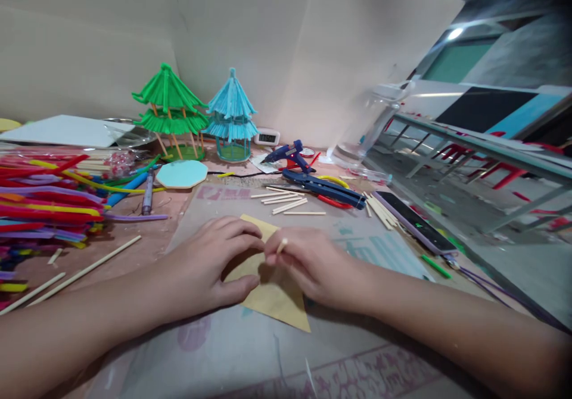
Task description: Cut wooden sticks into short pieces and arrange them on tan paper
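Observation:
My right hand is closed around a short wooden stick, whose pale end pokes out by the fingers. Under both hands lies a yellowish-tan paper sheet, set at an angle on the plastic-covered work surface. My left hand rests at the sheet's left side with nothing in it, thumb apart from the curved fingers. Its fingertips come close to the right hand; whether they touch is unclear. Just beyond the hands are several cut wooden sticks.
Green and blue pagoda models stand behind a light-blue octagonal board. Beside them are a glue gun and dark-blue cutter. Pipe cleaners pile up at left; a phone lies right.

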`<action>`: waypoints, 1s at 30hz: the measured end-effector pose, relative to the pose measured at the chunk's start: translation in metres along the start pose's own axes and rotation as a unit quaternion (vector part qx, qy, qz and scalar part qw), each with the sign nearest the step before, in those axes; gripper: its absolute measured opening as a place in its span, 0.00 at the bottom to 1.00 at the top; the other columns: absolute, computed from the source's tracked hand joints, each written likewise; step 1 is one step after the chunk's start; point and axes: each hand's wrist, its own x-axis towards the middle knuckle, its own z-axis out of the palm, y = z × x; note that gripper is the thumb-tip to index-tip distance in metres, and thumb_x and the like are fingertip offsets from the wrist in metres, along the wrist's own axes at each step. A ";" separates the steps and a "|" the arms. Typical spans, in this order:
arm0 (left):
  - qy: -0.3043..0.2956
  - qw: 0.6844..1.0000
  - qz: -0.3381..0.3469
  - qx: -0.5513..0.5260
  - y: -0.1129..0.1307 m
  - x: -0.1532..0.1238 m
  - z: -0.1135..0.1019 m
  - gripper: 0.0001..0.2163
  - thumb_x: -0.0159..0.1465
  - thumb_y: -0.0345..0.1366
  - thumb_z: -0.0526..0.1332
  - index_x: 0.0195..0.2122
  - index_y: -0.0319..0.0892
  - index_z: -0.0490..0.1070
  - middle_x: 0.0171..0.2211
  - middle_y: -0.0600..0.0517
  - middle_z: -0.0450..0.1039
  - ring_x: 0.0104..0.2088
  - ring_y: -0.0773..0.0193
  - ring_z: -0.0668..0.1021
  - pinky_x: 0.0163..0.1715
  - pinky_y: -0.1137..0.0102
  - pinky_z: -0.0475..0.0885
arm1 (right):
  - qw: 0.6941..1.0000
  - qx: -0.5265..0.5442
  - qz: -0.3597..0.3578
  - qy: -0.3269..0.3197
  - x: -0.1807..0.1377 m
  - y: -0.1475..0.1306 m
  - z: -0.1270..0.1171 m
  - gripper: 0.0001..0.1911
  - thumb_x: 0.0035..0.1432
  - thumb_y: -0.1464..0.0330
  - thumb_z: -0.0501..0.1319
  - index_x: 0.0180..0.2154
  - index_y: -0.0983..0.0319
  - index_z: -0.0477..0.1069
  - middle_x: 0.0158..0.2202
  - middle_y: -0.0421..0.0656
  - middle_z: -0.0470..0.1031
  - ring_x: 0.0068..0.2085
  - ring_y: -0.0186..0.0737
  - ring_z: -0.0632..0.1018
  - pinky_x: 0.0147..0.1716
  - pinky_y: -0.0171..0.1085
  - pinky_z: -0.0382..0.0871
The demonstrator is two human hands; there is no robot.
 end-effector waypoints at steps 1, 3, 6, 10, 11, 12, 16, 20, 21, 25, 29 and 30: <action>-0.002 1.000 0.001 -0.002 0.000 0.000 0.000 0.13 0.66 0.40 0.63 0.51 0.45 0.75 0.55 0.46 0.74 0.58 0.49 0.74 0.59 0.53 0.70 | 1.000 0.013 -0.010 -0.015 0.000 0.000 0.000 0.07 0.68 0.72 0.55 0.37 0.60 0.69 0.35 0.43 0.79 0.35 0.39 0.78 0.38 0.35 0.68; -0.004 1.000 0.000 0.001 -0.001 0.001 0.001 0.14 0.66 0.40 0.62 0.52 0.44 0.75 0.55 0.45 0.74 0.58 0.49 0.73 0.60 0.52 0.70 | 1.000 0.022 0.001 -0.014 0.001 0.004 0.000 0.07 0.69 0.72 0.54 0.37 0.59 0.68 0.35 0.43 0.78 0.36 0.38 0.78 0.38 0.35 0.68; -0.006 1.000 -0.004 0.011 -0.002 0.001 0.001 0.17 0.66 0.40 0.62 0.55 0.42 0.74 0.56 0.43 0.73 0.59 0.47 0.73 0.60 0.50 0.69 | 0.996 0.015 0.067 0.057 0.004 0.016 0.000 0.06 0.68 0.70 0.56 0.36 0.60 0.68 0.32 0.43 0.76 0.33 0.39 0.75 0.34 0.36 0.67; -0.002 1.000 0.003 0.011 -0.002 -0.001 0.001 0.16 0.68 0.40 0.61 0.55 0.42 0.73 0.56 0.44 0.73 0.59 0.49 0.73 0.60 0.52 0.69 | 0.923 0.340 0.138 0.114 0.009 0.029 0.001 0.13 0.68 0.58 0.62 0.36 0.59 0.67 0.26 0.39 0.76 0.28 0.36 0.77 0.30 0.34 0.71; 0.004 1.000 0.007 0.009 -0.002 -0.002 0.002 0.16 0.68 0.40 0.61 0.55 0.43 0.73 0.56 0.44 0.73 0.58 0.50 0.73 0.59 0.53 0.69 | 0.889 0.418 0.147 0.114 0.010 0.031 0.002 0.15 0.65 0.55 0.65 0.36 0.59 0.67 0.25 0.38 0.77 0.28 0.36 0.78 0.30 0.34 0.72; 0.011 1.000 0.012 0.007 -0.002 -0.003 0.002 0.15 0.69 0.41 0.60 0.55 0.43 0.73 0.56 0.45 0.73 0.58 0.51 0.73 0.59 0.54 0.69 | 0.860 0.475 0.151 0.109 0.011 0.033 0.002 0.18 0.62 0.54 0.69 0.36 0.60 0.69 0.25 0.39 0.77 0.27 0.35 0.79 0.29 0.33 0.73; 0.064 0.997 0.032 0.005 -0.003 -0.004 0.002 0.11 0.73 0.39 0.58 0.52 0.45 0.74 0.54 0.47 0.74 0.56 0.54 0.74 0.56 0.57 0.69 | 0.810 0.552 0.179 0.090 0.011 0.037 0.003 0.18 0.56 0.57 0.75 0.35 0.63 0.75 0.28 0.42 0.82 0.23 0.31 0.77 0.19 0.27 0.68; 0.154 0.985 0.067 0.036 -0.004 -0.002 -0.001 0.09 0.74 0.35 0.57 0.46 0.46 0.77 0.50 0.49 0.75 0.52 0.57 0.76 0.52 0.60 0.67 | 0.805 0.559 0.191 0.066 0.010 0.037 0.004 0.14 0.56 0.60 0.75 0.37 0.62 0.77 0.30 0.41 0.83 0.21 0.27 0.72 0.16 0.25 0.64; 0.165 0.983 0.074 0.040 -0.003 -0.001 -0.001 0.08 0.74 0.35 0.58 0.45 0.47 0.78 0.48 0.50 0.75 0.51 0.57 0.76 0.51 0.60 0.67 | 0.809 0.554 0.188 0.060 0.009 0.037 0.004 0.14 0.56 0.60 0.75 0.37 0.62 0.78 0.30 0.41 0.83 0.20 0.26 0.71 0.16 0.24 0.64; 0.173 0.981 0.084 0.033 -0.001 -0.001 -0.003 0.07 0.73 0.34 0.59 0.43 0.47 0.78 0.45 0.51 0.74 0.48 0.59 0.75 0.50 0.63 0.66 | 0.819 0.547 0.167 0.045 0.009 0.037 0.004 0.12 0.58 0.61 0.74 0.36 0.62 0.78 0.29 0.40 0.82 0.21 0.26 0.70 0.17 0.24 0.63; 0.174 0.981 0.088 0.017 -0.001 -0.002 -0.004 0.05 0.73 0.35 0.61 0.43 0.47 0.77 0.44 0.52 0.73 0.47 0.61 0.74 0.50 0.64 0.65 | 0.812 0.556 0.173 0.045 0.010 0.036 0.003 0.13 0.57 0.62 0.74 0.36 0.61 0.74 0.30 0.40 0.83 0.21 0.27 0.71 0.19 0.25 0.65; 0.173 0.981 0.089 0.015 -0.001 -0.002 -0.004 0.05 0.73 0.36 0.61 0.43 0.47 0.77 0.43 0.52 0.73 0.47 0.61 0.74 0.50 0.64 0.65 | 0.810 0.557 0.177 0.046 0.010 0.036 0.003 0.14 0.57 0.62 0.75 0.37 0.60 0.73 0.30 0.40 0.83 0.21 0.27 0.72 0.19 0.25 0.66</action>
